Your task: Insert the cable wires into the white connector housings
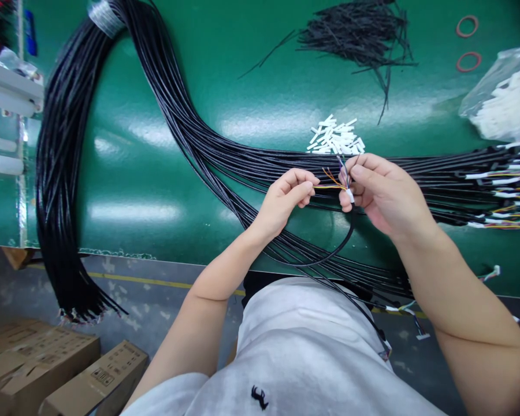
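A black cable (350, 231) curves up from the bundle, its stripped end fanned into thin coloured wires (331, 178). Where the wires leave the jacket sits a short white sleeve (351, 195). My left hand (286, 199) pinches the tips of the yellow and orange wires, drawn out to the left. With thumb and fingers, my right hand (379, 188) grips the purple and dark wires close to the white sleeve. Behind both hands runs the thick bundle of black cables (225, 151). A small pile of white tube pieces (337, 137) lies just beyond my right hand.
Black thin strips (355, 32) are heaped at the back. Two reddish rings (468, 61) and a plastic bag of white pieces (509, 98) lie at the right. Cable ends with coloured wires (515, 196) sit below the bag. Cardboard boxes (97, 378) stand on the floor.
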{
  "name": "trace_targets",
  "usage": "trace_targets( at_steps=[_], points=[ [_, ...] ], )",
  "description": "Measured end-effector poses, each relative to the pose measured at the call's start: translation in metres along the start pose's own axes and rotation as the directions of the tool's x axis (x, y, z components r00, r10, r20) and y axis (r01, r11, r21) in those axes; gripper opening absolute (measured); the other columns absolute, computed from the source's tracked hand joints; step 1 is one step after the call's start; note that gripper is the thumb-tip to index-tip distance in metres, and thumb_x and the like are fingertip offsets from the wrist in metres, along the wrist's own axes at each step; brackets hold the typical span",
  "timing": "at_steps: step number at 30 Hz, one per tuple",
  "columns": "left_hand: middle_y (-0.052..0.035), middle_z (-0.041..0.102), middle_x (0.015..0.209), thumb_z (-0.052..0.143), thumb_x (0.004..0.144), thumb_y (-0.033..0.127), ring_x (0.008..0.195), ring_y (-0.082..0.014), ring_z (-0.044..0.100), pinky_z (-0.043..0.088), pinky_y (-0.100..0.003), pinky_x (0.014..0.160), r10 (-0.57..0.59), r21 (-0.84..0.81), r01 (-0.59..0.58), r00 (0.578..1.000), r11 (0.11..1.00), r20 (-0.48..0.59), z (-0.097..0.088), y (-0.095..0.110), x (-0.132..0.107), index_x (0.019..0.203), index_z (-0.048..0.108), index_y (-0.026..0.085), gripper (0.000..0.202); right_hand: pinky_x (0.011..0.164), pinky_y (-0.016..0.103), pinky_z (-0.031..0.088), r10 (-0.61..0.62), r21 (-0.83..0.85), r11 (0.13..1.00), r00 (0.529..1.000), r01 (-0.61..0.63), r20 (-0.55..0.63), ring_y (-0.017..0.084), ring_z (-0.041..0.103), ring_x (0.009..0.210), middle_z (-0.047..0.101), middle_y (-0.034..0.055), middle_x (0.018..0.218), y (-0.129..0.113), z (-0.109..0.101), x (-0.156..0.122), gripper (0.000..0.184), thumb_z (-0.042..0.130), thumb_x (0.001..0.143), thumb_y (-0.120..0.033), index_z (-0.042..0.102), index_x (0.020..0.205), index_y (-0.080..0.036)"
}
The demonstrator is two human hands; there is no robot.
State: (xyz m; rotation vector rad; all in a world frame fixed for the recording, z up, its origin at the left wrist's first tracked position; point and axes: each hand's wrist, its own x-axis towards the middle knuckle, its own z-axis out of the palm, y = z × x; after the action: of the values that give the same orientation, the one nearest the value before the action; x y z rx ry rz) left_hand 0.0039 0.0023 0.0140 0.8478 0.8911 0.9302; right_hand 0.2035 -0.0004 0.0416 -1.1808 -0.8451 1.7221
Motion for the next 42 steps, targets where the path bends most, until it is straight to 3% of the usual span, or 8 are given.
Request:
trace_targets(
  at_steps=[6, 13, 18, 21, 24, 27, 31, 42],
  points=[
    [0.0059, 0.062, 0.07, 0.089, 0.081, 0.049, 0.058, -0.0011, 0.051, 0.043, -0.014, 0.057, 0.015, -0.006, -0.015, 1.0, 1.0, 0.009, 0.001, -0.003, 0.002, 0.088, 0.072, 0.017, 0.037, 0.041, 0.02, 0.051, 0.055, 0.104, 0.993, 0.998, -0.054, -0.006, 0.008, 0.061, 0.044, 0.066, -0.0055, 0.071, 0.0, 0.002, -0.001, 0.031, 0.095, 0.075, -0.03, 0.071, 0.092, -0.02],
    [0.0045, 0.063, 0.075, 0.088, 0.084, 0.052, 0.063, -0.0036, 0.054, 0.045, -0.017, 0.059, 0.095, 0.081, -0.101, 0.993, 0.992, 0.069, -0.001, -0.004, 0.002, 0.103, 0.073, 0.021, 0.04, 0.039, 0.021, 0.048, 0.164, 0.016, 0.986, 0.977, -0.168, 0.139, 0.009, 0.061, 0.042, 0.067, -0.0038, 0.066, -0.005, 0.002, -0.004, 0.046, 0.105, 0.064, -0.044, 0.072, 0.082, -0.019],
    [0.0034, 0.065, 0.077, 0.087, 0.083, 0.058, 0.064, -0.003, 0.054, 0.047, -0.017, 0.06, 0.16, 0.181, -0.174, 0.983, 0.968, 0.09, 0.0, 0.0, -0.001, 0.088, 0.07, 0.018, 0.044, 0.04, 0.023, 0.045, 0.171, -0.051, 0.985, 0.972, -0.165, 0.16, 0.008, 0.056, 0.043, 0.065, -0.0031, 0.067, -0.003, 0.001, -0.004, 0.043, 0.1, 0.07, -0.048, 0.072, 0.084, -0.019],
    [0.0047, 0.062, 0.071, 0.086, 0.081, 0.062, 0.06, -0.0022, 0.051, 0.045, -0.017, 0.058, 0.154, 0.202, -0.158, 0.987, 0.967, 0.035, 0.002, 0.0, -0.001, 0.083, 0.067, 0.017, 0.049, 0.042, 0.024, 0.04, 0.083, -0.121, 0.99, 0.989, -0.068, 0.12, 0.008, 0.052, 0.047, 0.064, -0.0033, 0.073, 0.001, 0.001, -0.006, 0.033, 0.091, 0.079, -0.045, 0.074, 0.094, -0.021],
    [0.0053, 0.06, 0.069, 0.089, 0.076, 0.064, 0.059, -0.0018, 0.05, 0.045, -0.017, 0.056, 0.101, 0.196, -0.103, 0.995, 0.975, 0.02, 0.003, -0.002, -0.001, 0.08, 0.066, 0.016, 0.053, 0.049, 0.025, 0.038, -0.104, -0.386, 0.915, 0.993, 0.118, 0.056, 0.008, 0.047, 0.053, 0.06, -0.0044, 0.072, 0.007, 0.005, -0.008, 0.018, 0.083, 0.077, -0.028, 0.073, 0.091, -0.022],
    [0.005, 0.063, 0.071, 0.092, 0.073, 0.061, 0.058, -0.0014, 0.052, 0.045, -0.016, 0.055, 0.02, 0.14, -0.029, 0.998, 0.99, 0.06, 0.002, -0.003, -0.001, 0.081, 0.068, 0.016, 0.052, 0.055, 0.028, 0.036, -0.351, -0.628, 0.721, 0.936, 0.293, 0.034, 0.01, 0.044, 0.058, 0.056, -0.0039, 0.068, 0.011, 0.01, -0.01, 0.008, 0.072, 0.078, -0.016, 0.067, 0.076, -0.022],
    [0.0034, 0.074, 0.081, 0.093, 0.078, 0.052, 0.065, -0.0014, 0.065, 0.053, -0.014, 0.062, -0.104, -0.053, 0.112, 0.986, 0.992, 0.133, -0.001, -0.004, -0.001, 0.097, 0.074, 0.017, 0.044, 0.055, 0.029, 0.036, -0.544, -0.67, 0.599, 0.837, 0.438, 0.06, 0.012, 0.05, 0.065, 0.058, 0.0006, 0.081, 0.017, 0.011, -0.011, 0.012, 0.067, 0.082, -0.012, 0.066, 0.076, -0.022],
    [0.0028, 0.08, 0.087, 0.097, 0.074, 0.044, 0.07, -0.005, 0.076, 0.06, -0.014, 0.066, -0.147, -0.109, 0.162, 0.98, 0.981, 0.134, -0.001, -0.003, -0.002, 0.098, 0.07, 0.018, 0.045, 0.052, 0.03, 0.038, -0.682, -0.763, 0.377, 0.715, 0.526, 0.156, 0.008, 0.041, 0.057, 0.055, 0.0013, 0.091, 0.024, 0.009, -0.01, 0.015, 0.065, 0.083, -0.007, 0.068, 0.085, -0.022]
  ],
)
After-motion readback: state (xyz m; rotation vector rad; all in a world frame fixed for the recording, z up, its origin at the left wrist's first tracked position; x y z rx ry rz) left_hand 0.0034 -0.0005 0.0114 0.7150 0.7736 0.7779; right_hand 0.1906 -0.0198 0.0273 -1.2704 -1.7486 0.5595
